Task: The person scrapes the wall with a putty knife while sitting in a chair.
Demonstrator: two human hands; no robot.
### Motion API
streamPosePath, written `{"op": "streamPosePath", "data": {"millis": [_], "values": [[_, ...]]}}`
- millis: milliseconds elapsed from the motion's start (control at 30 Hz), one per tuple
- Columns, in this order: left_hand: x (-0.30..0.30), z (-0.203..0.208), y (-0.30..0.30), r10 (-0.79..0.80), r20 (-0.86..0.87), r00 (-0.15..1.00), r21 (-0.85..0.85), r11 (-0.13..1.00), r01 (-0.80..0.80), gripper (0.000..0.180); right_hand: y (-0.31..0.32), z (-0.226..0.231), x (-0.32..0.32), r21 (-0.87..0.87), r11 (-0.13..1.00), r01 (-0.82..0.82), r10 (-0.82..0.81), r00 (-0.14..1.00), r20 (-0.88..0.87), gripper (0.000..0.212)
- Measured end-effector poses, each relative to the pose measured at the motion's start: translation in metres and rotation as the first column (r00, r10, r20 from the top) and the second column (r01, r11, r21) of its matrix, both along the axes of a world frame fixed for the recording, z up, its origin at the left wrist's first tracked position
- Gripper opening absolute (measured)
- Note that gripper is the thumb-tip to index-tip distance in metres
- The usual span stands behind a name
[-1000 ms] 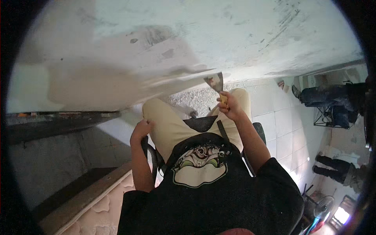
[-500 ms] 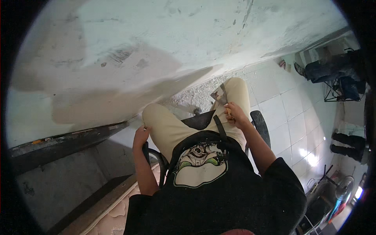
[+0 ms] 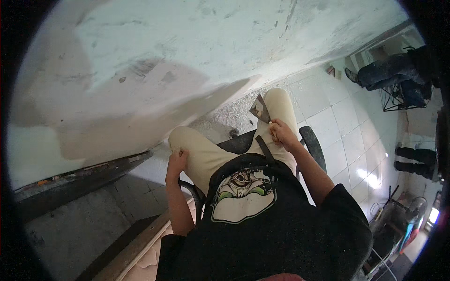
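My right hand (image 3: 282, 133) is wrapped round the handle of a putty knife (image 3: 260, 109), close to my right thigh. Its broad metal blade points toward the wall and carries pale smears. On my left thigh, near the knee, rests my left hand (image 3: 177, 162) with curled fingers pressed together; whatever they may hold is hidden. Both legs wear beige trousers (image 3: 201, 145) and are spread apart on a chair, whose dark seat edge (image 3: 241, 142) shows between them.
A scuffed, pale wall (image 3: 154, 89) rises close before my knees. Flaky debris (image 3: 234, 112) covers the floor along its foot. Chair armrests (image 3: 312, 149) flank me. A dark wooden frame (image 3: 79, 187) and a mattress (image 3: 145, 262) lie left. Two other people's legs (image 3: 389, 70) and a fan (image 3: 416, 208) are right.
My left hand has moved from the outer side of my left knee onto the thigh. The putty knife has turned slightly, its blade pointing more upward in view. My right hand keeps its grip.
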State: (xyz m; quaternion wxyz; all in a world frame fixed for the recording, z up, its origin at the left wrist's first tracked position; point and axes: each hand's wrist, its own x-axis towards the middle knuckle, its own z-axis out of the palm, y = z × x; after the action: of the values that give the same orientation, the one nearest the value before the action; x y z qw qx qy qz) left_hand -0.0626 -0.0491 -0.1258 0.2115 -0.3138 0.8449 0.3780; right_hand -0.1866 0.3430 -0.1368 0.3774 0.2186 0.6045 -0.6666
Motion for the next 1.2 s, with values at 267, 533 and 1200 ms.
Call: {"op": "streamPosePath", "data": {"millis": [267,533,1200], "values": [[-0.005,0.007,0.006,-0.043,-0.073,0.996,-0.004,0.999,0.043,0.041,-0.047,0.059,-0.021,0.673,0.691,-0.264,0.691,0.516,-0.507,0.031],[-0.003,0.005,0.007,-0.083,-0.057,0.995,-0.034,0.996,0.081,0.045,-0.102,0.089,-0.082,0.859,0.511,0.032,0.769,0.429,-0.474,0.028],[-0.004,0.0,0.0,-0.142,-0.066,0.988,-0.066,0.988,0.138,0.043,-0.115,0.072,-0.097,0.887,0.461,-0.02,0.805,0.429,-0.409,0.028]]}}
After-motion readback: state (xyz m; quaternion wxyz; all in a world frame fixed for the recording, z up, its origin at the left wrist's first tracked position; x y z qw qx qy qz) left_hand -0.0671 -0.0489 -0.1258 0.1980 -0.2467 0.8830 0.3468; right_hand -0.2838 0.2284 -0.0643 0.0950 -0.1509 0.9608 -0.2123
